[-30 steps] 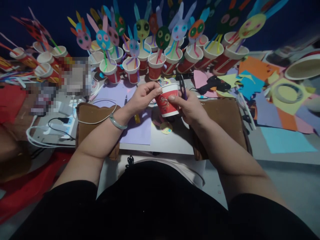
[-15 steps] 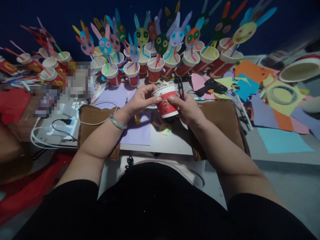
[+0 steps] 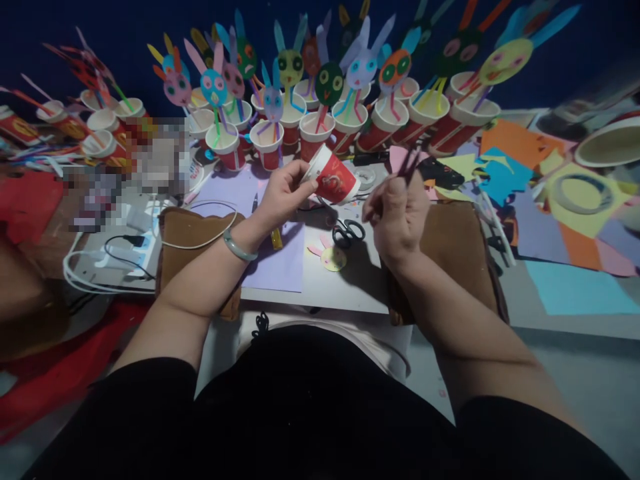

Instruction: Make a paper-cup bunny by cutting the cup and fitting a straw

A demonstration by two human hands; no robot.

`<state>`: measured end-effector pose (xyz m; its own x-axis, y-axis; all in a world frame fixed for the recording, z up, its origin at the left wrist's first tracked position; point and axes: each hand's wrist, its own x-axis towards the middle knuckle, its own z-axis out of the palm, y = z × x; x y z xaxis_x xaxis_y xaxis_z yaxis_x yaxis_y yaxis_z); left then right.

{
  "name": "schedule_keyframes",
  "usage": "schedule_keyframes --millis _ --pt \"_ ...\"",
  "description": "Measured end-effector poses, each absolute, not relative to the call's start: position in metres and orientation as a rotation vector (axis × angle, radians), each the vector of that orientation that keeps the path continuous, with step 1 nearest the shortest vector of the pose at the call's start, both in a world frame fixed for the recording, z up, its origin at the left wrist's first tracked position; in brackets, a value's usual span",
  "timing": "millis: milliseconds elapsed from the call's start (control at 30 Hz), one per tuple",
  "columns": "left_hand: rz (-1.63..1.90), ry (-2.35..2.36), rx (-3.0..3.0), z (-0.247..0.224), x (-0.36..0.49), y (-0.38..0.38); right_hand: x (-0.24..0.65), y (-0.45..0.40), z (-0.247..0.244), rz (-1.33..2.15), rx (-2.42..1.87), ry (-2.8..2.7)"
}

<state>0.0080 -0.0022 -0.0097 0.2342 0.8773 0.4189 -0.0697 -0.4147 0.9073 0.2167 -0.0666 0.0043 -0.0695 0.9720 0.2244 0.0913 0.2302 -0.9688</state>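
Note:
My left hand (image 3: 289,195) grips a red-and-white paper cup (image 3: 332,175) by its rim side, thumb on the outside. The cup is tilted, its base toward the right. Held up to the right of the cup, my right hand (image 3: 400,217) is closed around a slim dark two-pronged tool (image 3: 409,167) pointing upward; its exact kind is unclear. On the table below lie black-handled scissors (image 3: 349,233) and a small yellow paper rabbit face (image 3: 333,258) with pink ears. A roll of clear tape (image 3: 366,177) is behind the cup.
Several red cups with paper rabbits on straws, such as an orange rabbit face (image 3: 395,65), line the back. Brown cushions (image 3: 447,253) flank my forearms. A purple sheet (image 3: 285,267) lies in the middle, coloured paper (image 3: 580,287) at right, a power strip (image 3: 127,257) at left.
My right hand has let go of the cup and moved right and up with the dark tool. The cup has tipped over sideways in my left hand. The scissors have come into view.

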Motion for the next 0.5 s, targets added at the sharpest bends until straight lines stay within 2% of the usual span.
schedule_keyframes --millis 67,500 --pt "1.353 0.785 1.616 -0.01 0.01 -0.004 0.206 -0.073 0.008 1.022 -1.041 -1.369" --pt "1.33 0.829 1.508 -0.006 0.02 -0.017 0.185 -0.077 0.016 1.722 -0.916 -1.176"
